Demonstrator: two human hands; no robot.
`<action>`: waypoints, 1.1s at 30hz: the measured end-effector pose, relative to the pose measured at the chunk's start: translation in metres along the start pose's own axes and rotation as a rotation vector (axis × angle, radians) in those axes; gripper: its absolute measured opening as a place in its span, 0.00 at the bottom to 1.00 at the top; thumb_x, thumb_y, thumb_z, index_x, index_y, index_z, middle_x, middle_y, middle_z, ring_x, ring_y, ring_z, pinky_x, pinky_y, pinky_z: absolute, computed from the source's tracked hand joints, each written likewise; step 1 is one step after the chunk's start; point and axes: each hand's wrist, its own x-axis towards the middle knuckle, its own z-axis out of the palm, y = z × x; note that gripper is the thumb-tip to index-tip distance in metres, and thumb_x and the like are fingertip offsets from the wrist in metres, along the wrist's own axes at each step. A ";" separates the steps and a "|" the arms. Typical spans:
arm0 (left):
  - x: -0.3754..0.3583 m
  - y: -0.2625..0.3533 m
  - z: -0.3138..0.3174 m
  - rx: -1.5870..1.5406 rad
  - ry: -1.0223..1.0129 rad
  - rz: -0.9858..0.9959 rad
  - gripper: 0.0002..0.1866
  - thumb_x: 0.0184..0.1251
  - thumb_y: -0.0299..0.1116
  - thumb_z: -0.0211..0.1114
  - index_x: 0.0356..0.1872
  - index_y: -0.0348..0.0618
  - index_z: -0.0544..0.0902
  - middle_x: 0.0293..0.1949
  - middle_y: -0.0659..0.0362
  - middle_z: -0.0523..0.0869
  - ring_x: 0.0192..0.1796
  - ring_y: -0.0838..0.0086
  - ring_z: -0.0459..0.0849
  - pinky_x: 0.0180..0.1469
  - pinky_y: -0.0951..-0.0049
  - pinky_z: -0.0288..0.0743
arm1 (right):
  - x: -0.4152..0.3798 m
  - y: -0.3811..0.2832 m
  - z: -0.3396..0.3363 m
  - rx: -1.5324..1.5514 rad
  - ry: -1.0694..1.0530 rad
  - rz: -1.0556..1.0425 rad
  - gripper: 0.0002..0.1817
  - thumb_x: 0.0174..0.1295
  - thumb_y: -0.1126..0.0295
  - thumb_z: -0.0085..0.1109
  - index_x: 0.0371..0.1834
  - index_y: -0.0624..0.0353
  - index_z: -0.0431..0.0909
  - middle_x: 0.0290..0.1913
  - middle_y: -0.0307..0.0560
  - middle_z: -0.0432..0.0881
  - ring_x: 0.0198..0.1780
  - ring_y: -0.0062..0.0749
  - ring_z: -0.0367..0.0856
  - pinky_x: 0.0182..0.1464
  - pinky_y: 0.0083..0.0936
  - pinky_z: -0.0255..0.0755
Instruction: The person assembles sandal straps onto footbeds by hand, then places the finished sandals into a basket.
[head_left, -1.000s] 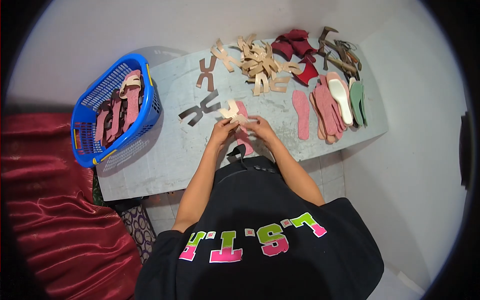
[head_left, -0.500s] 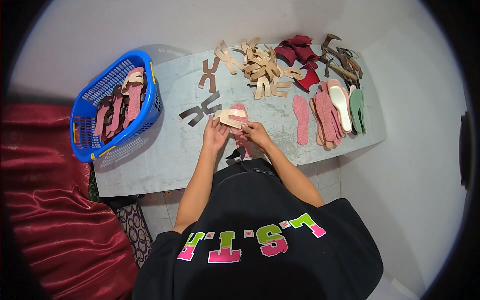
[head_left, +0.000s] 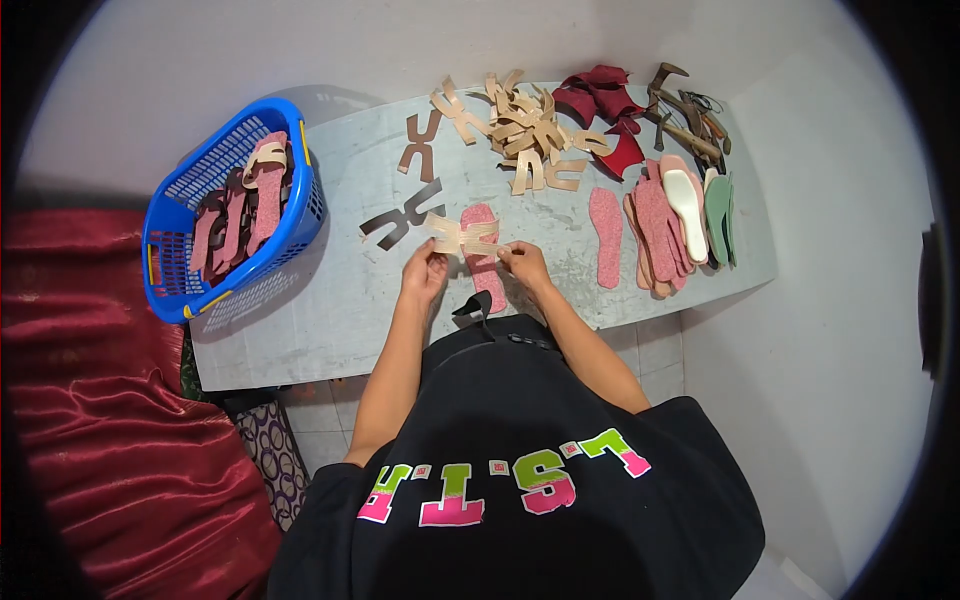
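Observation:
A beige H-shaped sandal strap is stretched sideways between my two hands, over a pink speckled insole that lies on the table. My left hand pinches the strap's left end. At the strap's lower right end, my right hand grips with thumb and fingertips. Just beyond my left hand lie a dark strap and a brown strap, both flat. Whether the beige strap touches the insole cannot be made out.
A blue basket of strapped sandals stands at the left. Beige straps are heaped at the back, beside dark red pieces. A hammer and other tools lie at the far right, behind several insoles. A grey table bears everything.
The beige strap has been turned and spread out level. My right hand has shifted right to its end, and more of the pink insole beneath now shows.

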 end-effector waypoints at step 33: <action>-0.007 -0.047 0.030 0.417 0.147 0.209 0.11 0.71 0.24 0.58 0.52 0.41 0.75 0.32 0.60 0.83 0.26 0.80 0.78 0.23 0.77 0.69 | -0.009 -0.007 0.017 0.413 -0.175 0.074 0.09 0.52 0.85 0.61 0.32 0.59 0.75 0.30 0.41 0.81 0.31 0.25 0.81 0.34 0.22 0.76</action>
